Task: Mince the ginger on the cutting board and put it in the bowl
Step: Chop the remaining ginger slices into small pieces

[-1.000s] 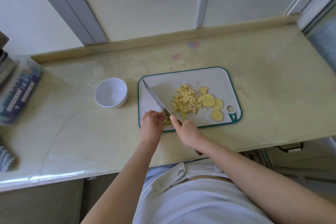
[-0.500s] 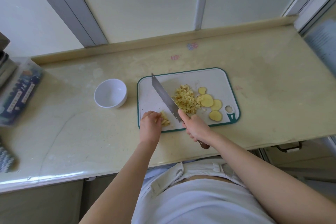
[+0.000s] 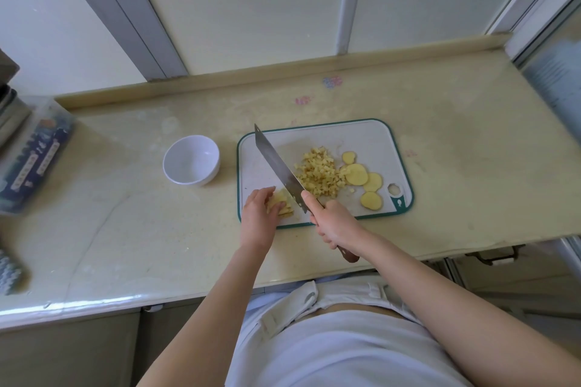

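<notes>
Knife blade (image 3: 278,168) stands between ginger pile (image 3: 317,174) and white bowl (image 3: 191,160).

Left hand (image 3: 258,219) pins ginger strips (image 3: 280,205) on the cutting board (image 3: 361,138); right hand (image 3: 334,223) grips knife (image 3: 278,168).

bowl (image 3: 191,161) left of cutting board (image 3: 371,138) | ginger (image 3: 317,171) on board

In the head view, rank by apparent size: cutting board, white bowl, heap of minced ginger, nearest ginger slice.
1. cutting board
2. white bowl
3. heap of minced ginger, slightly smaller
4. nearest ginger slice
</notes>
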A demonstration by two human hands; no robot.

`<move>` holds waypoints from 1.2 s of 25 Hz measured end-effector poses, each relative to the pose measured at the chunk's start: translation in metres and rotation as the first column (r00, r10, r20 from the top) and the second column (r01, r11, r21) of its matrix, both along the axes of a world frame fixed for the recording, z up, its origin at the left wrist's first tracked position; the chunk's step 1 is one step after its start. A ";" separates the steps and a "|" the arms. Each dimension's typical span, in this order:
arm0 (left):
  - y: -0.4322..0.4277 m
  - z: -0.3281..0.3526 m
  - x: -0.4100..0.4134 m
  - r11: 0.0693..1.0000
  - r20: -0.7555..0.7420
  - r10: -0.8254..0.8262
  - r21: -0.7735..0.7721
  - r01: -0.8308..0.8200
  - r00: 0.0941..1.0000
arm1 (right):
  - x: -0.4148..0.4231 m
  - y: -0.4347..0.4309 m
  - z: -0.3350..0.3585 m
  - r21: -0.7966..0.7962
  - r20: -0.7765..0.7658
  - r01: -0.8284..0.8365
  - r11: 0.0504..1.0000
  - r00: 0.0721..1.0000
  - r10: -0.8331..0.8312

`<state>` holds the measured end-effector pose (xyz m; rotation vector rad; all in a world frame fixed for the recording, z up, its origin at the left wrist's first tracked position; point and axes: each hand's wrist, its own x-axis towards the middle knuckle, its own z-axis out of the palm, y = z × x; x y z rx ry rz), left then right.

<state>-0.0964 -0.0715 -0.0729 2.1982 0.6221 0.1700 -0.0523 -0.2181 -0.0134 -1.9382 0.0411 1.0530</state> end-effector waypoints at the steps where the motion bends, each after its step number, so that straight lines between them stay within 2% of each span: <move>1: 0.000 0.000 -0.001 1.000 -0.005 0.016 -0.001 -0.016 1.000 | 0.000 0.000 0.001 0.002 -0.004 -0.001 1.000 1.000 0.001; 6: 0.001 -0.005 -0.002 0.993 -0.029 0.060 0.100 -0.056 0.998 | -0.008 -0.001 0.003 -0.004 -0.019 -0.030 1.000 0.999 0.030; 21: 0.004 -0.003 0.004 0.984 -0.048 0.001 0.178 0.008 0.999 | -0.017 0.001 0.007 -0.029 -0.026 -0.020 0.999 0.999 0.019; 30: 0.006 -0.001 0.004 0.982 -0.063 -0.024 0.187 0.036 0.998 | -0.017 0.013 -0.004 -0.160 0.001 -0.083 0.984 0.996 0.085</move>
